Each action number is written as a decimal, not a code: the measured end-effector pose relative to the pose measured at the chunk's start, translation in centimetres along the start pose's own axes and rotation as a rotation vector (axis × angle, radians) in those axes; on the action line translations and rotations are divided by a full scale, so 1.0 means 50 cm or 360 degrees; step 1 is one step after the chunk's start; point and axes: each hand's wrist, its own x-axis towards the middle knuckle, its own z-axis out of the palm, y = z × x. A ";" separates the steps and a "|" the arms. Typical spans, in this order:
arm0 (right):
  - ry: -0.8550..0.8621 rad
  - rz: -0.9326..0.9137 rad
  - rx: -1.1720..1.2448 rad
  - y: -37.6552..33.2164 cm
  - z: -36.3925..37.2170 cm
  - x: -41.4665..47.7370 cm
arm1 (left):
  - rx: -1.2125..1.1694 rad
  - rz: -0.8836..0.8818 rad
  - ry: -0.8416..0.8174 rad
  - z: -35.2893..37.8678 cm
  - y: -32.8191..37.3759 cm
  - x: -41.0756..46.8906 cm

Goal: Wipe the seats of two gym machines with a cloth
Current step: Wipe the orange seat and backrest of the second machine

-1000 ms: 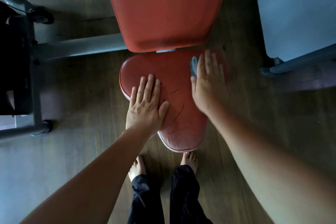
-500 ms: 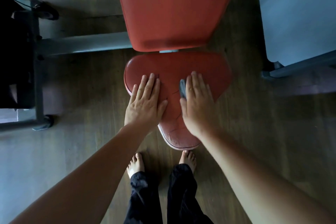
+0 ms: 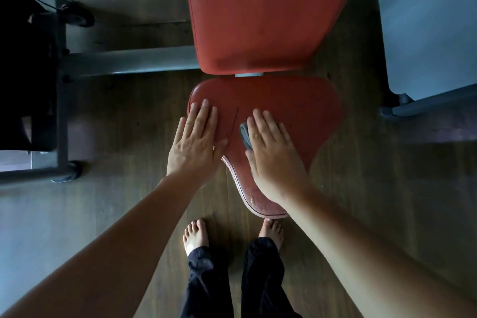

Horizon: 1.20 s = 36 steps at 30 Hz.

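A red padded seat (image 3: 304, 111) of a gym machine lies below me, with a cracked surface and a worn front tip. My right hand (image 3: 271, 152) lies flat on the seat's middle with straight fingers, pressing a grey cloth (image 3: 244, 134) whose edge shows by the thumb. On the seat's left edge rests my left hand (image 3: 196, 142), flat and with fingers straight. Behind the seat rises the red backrest (image 3: 263, 13).
A grey metal frame (image 3: 124, 62) with black feet runs along the left over the wooden floor (image 3: 387, 188). A pale blue-grey panel (image 3: 428, 26) on a frame stands at the right. My bare feet (image 3: 196, 235) are just in front of the seat tip.
My right hand has slid the cloth from the seat's far right corner toward the near middle. The left hand has stayed on the left edge.
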 end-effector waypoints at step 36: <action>0.0049 -0.0043 0.0040 -0.109 0.012 0.315 | -0.0348 -0.0226 -0.0069 0.020 -0.089 -0.037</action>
